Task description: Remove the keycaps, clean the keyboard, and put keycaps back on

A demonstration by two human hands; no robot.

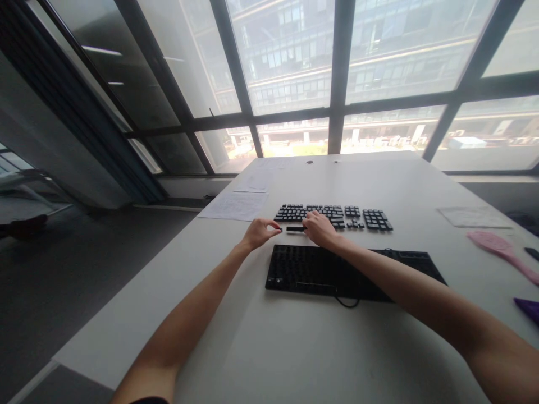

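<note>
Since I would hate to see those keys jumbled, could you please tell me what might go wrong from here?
The left hand has a small black key only at its fingertips, so it might slip. The right hand is close against the rows of keycaps and could knock some askew. The right forearm crosses over the black keyboard and might nudge it.

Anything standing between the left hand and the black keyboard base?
Nothing visible does: only white tabletop lies between the left hand and the keyboard base. Farther right, the right forearm crosses over the base.
</note>
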